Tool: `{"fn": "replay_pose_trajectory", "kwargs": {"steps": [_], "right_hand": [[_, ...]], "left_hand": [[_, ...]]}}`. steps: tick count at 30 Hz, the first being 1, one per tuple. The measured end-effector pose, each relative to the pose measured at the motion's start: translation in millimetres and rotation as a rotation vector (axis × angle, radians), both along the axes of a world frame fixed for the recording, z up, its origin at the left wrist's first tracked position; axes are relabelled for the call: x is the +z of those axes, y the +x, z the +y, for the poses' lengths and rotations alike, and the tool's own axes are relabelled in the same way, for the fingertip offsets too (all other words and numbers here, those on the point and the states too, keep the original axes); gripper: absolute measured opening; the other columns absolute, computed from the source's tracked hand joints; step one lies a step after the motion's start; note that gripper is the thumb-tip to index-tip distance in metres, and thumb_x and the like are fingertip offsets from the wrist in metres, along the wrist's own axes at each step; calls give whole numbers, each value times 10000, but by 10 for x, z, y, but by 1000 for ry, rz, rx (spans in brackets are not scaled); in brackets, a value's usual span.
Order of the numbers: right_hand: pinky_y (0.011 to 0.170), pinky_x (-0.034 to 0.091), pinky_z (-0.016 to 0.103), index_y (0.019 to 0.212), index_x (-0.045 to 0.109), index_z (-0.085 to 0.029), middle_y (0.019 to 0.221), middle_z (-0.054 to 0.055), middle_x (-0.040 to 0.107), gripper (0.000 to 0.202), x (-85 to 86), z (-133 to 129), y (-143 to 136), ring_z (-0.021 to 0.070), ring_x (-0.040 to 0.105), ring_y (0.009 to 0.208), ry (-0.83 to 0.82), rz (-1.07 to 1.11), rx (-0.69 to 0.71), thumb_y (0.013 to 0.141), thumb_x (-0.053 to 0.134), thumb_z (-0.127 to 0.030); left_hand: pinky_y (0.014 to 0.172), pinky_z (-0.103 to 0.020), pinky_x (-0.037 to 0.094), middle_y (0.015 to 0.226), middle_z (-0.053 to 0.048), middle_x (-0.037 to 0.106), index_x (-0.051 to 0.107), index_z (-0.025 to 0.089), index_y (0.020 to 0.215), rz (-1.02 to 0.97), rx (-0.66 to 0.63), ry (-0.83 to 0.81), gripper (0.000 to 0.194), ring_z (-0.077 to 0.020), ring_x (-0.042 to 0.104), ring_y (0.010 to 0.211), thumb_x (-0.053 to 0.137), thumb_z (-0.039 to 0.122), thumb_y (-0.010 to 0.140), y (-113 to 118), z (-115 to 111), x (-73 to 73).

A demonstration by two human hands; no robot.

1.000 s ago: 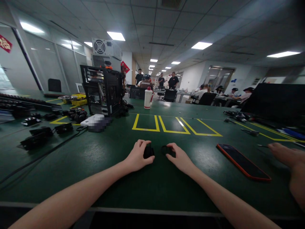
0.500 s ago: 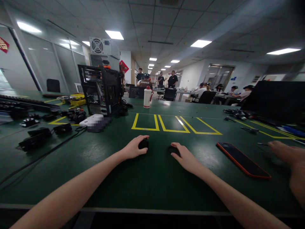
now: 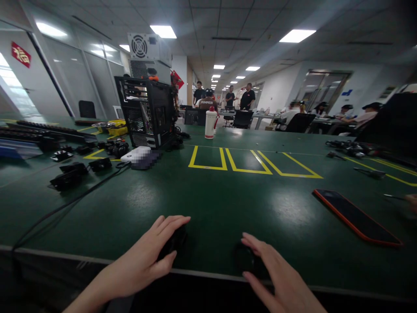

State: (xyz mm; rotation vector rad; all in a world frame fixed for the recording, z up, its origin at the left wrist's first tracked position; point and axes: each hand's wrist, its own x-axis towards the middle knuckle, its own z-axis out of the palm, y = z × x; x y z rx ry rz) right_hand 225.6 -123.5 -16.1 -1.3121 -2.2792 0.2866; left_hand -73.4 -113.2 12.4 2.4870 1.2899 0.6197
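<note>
My left hand [image 3: 148, 250] curls its thumb and fingers around a black block-like object [image 3: 176, 243], low over the table's front edge. The hand covers much of it, and its kind cannot be made out. To the right, my right hand [image 3: 275, 269] has its thumb and fingers around a rounded black object [image 3: 247, 258]. This one is dark and blurred too. The hands are apart, with bare green tabletop [image 3: 208, 208] between and beyond them. A phone with an orange-red edge [image 3: 356, 217] lies right of my right hand.
A black computer case [image 3: 146, 111] with power supplies [image 3: 151, 48] on top stands back left. Yellow tape outlines [image 3: 208, 168] mark the table ahead, before a white bottle [image 3: 210, 124]. Black parts [image 3: 70, 176] and a cable [image 3: 74, 200] lie left. Another person's hand [image 3: 411, 203] is at the right edge.
Both hands have come back toward the table's front edge, still around the black objects. The view has shifted, and the other person's hand at the right now shows less.
</note>
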Motion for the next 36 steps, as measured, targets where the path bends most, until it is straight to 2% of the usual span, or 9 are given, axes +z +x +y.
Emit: {"fn": "replay_pose_trajectory", "kwargs": {"steps": [4,9,14,18,24,27,29,33,36], "right_hand": [[884,489,410,1317,313,-184,1160,116,573,667,169,35,-593,257,559,1034,-117,-3,254,697,551,-118],[872,466,490,1362,210,-174,1227,166,506,736,305,106,-1067,308,539,1044,-218,51,334,709,541,-104],[906,453,461,1360,121,-279,1303,130,401,806,265,95,-1182,292,458,1159,-237,261,343,716,578,-117],[873,484,441,1348,95,-332,1315,118,352,829,186,69,-1248,293,471,1146,-259,332,356,713,590,-133],[892,474,459,1347,121,-315,1350,139,314,821,19,37,-1351,324,437,1174,-180,319,336,705,627,-235],[916,448,484,1331,187,-258,1353,166,316,797,-13,40,-1269,337,412,1194,-115,263,305,681,647,-285],[933,433,481,1301,252,-241,1336,154,352,684,1,58,-1110,316,420,1193,-57,223,237,715,603,-268],[923,450,435,1198,396,-258,1267,97,445,403,52,164,-564,252,486,1139,22,150,-21,805,486,-281],[889,469,418,1114,478,-264,1218,78,487,302,27,294,-57,242,527,1081,67,81,-186,825,446,-344]], "left_hand": [[1017,-431,345,1337,-26,398,230,322,1332,-2,20,1,647,-232,383,1220,472,154,757,-18,-66,-42],[1022,-439,333,1357,-50,363,210,299,1343,14,-3,-39,610,-233,372,1223,467,218,796,-79,-84,-60],[957,-412,414,1336,-40,388,246,346,1330,15,-45,-72,629,-242,404,1181,504,206,773,-147,-141,-35],[922,-444,429,1330,-34,383,379,378,1260,13,-72,-35,692,-281,427,1131,640,220,639,-150,-196,-76],[865,-404,445,1246,-46,456,534,337,1094,36,50,37,444,-253,486,1024,623,223,675,-88,-243,-243],[894,-409,414,1220,-46,476,554,299,999,50,92,100,320,-249,487,1032,604,245,688,-149,-244,-314],[886,-377,417,1208,-39,479,533,288,982,63,145,137,269,-229,486,1042,546,216,722,-293,-206,-334],[872,-377,408,1164,-30,491,461,282,1009,82,371,216,266,-229,490,1029,521,282,749,-832,-16,-318],[904,-409,368,1176,-11,480,403,290,1041,133,541,222,281,-233,481,1033,473,356,777,-1298,153,-277]]}}
